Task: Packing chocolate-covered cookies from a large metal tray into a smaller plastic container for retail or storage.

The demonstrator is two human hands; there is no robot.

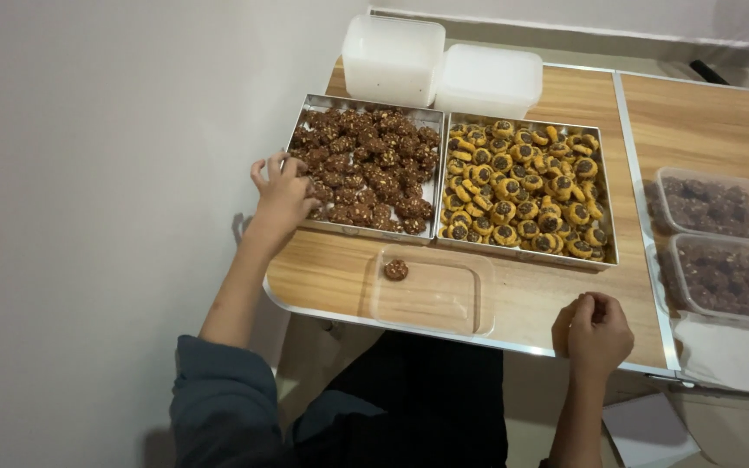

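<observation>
Dark chocolate cookies are filling the left metal tray, and the left hand is resting loosely open-fingered on its left corner, touching the nearest ones without gripping any. Just below that tray, a clear plastic container is holding one cookie at its left end, leaving the remainder bare. Farther right of the tray, at the table's near edge, the right hand is curling shut, seemingly on nothing.

Metal tray packed with dark chocolate cookies, on the wooden table's left side, lying flat, uncovered
</observation>
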